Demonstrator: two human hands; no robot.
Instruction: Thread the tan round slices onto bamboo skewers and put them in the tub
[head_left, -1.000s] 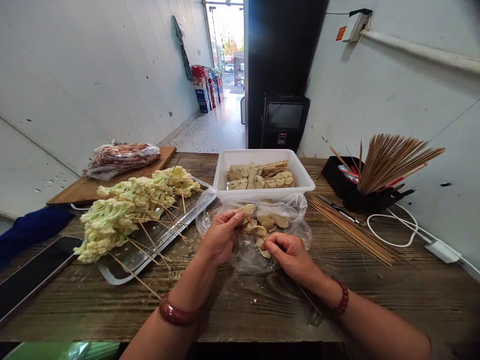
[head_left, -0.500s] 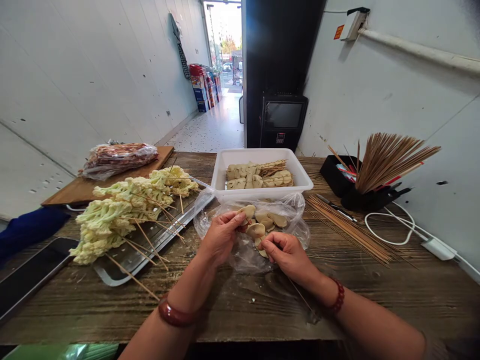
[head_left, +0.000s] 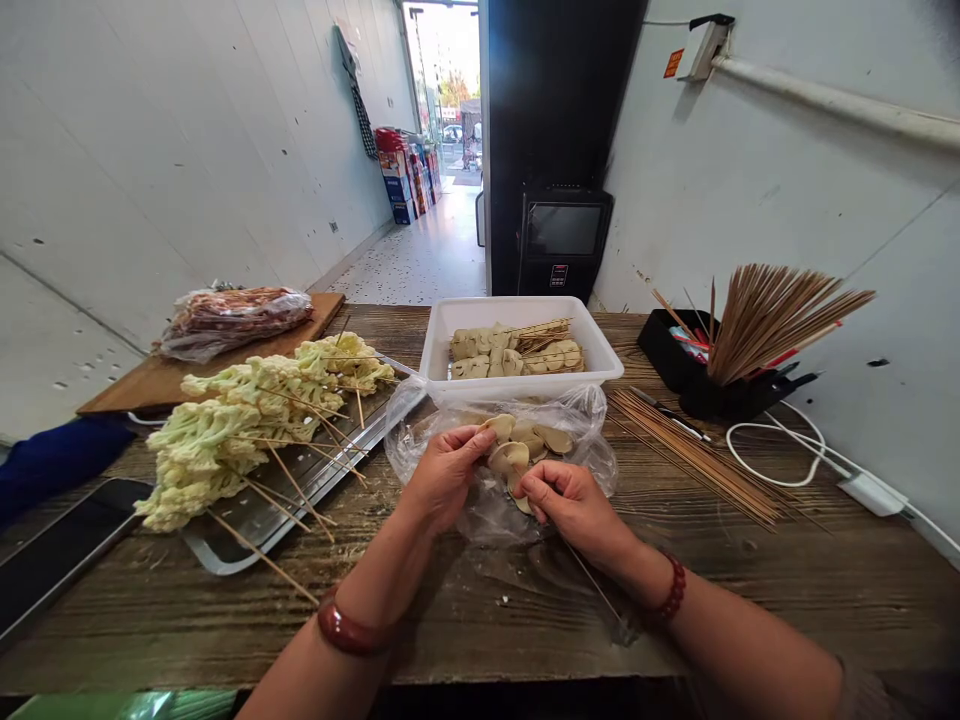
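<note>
My left hand (head_left: pixel 448 472) pinches a thin pale round slice (head_left: pixel 501 428), which looks like potato, between thumb and fingers. Closed round a skewer (head_left: pixel 592 580), my right hand (head_left: pixel 568 505) is just to the right; the stick slants from under it toward the table's near edge. Another slice (head_left: pixel 510 459) sits between the two hands, and one more touches my right fingertips. Whether the skewer's tip pierces these slices is hidden. Beneath my hands, an opened clear plastic bag (head_left: pixel 487 515) bears several loose slices (head_left: pixel 553 438).
Behind the bag stands a white tub (head_left: pixel 525 385) of skewered slices. Skewered cauliflower (head_left: pixel 247 415) lies on a metal tray (head_left: pixel 225 560) at left, beside a phone (head_left: pixel 67 545). Loose skewers (head_left: pixel 697 460) and a black holder (head_left: pixel 667 355) with more skewers are at right.
The view has shifted slightly. My left hand has tilted its slice a little, and my right hand has moved slightly toward the left. Both keep their grip.
</note>
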